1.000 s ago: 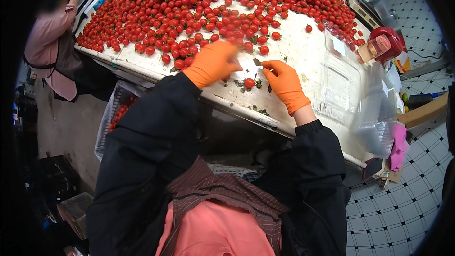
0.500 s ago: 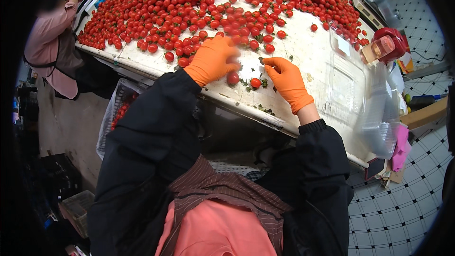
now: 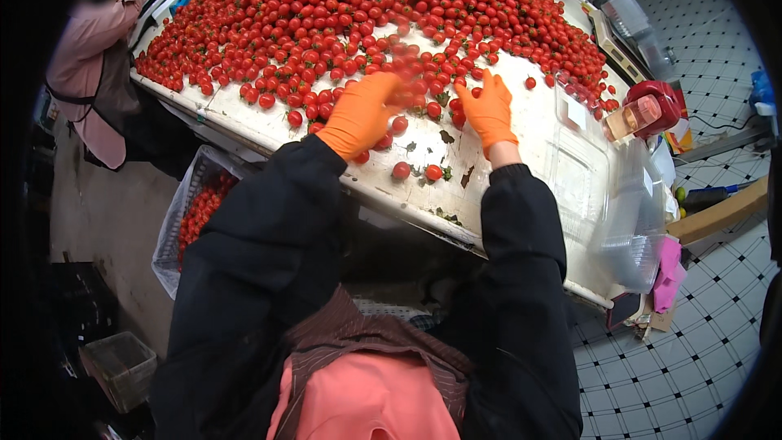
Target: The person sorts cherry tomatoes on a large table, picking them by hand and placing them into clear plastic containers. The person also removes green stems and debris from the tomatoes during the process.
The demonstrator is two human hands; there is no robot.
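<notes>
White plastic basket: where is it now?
In the head view, the white plastic basket is at left, below the edge of the white tabletop, just left of the black left sleeve, with red tomatoes inside.

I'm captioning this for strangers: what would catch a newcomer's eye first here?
First, the huge heap of red cherry tomatoes across the far part of the white table. Then the orange-gloved left hand and right hand at the heap's near side. Stacked clear plastic containers sit by the table's right edge.

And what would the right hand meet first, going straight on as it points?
The right hand would likely meet loose red tomatoes just ahead of it, though depth is unclear.
</notes>
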